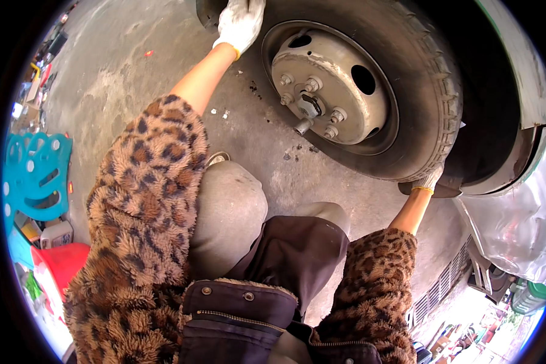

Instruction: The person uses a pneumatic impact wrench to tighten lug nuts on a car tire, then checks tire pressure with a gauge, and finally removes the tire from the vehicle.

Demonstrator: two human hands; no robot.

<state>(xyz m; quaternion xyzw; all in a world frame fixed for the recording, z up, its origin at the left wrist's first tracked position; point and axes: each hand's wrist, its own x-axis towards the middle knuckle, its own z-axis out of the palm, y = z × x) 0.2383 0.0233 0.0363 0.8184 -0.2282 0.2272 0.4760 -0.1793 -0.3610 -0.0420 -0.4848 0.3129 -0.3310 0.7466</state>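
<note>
A large truck wheel [346, 103] stands in front of me, its black tyre [428, 91] around a worn grey steel rim. Several lug nuts ring the hub [309, 108], where a short metal shaft sticks out toward me. My left hand [241, 25], in a white work glove with a yellow cuff, grips the tyre's far left side; the top edge of the picture cuts it off. My right hand [429, 179], gloved the same way, holds the tyre's tread at its near right side, its fingers partly hidden. Both arms reach out in leopard-print fleece sleeves.
The vehicle's pale body panel [537, 79] curves over the wheel at right, with crumpled clear plastic sheeting [509, 230] below it. A floor grate [446, 282] runs at lower right. At left stand a teal plastic chair [39, 173] and a red plastic item [60, 264] on the concrete floor.
</note>
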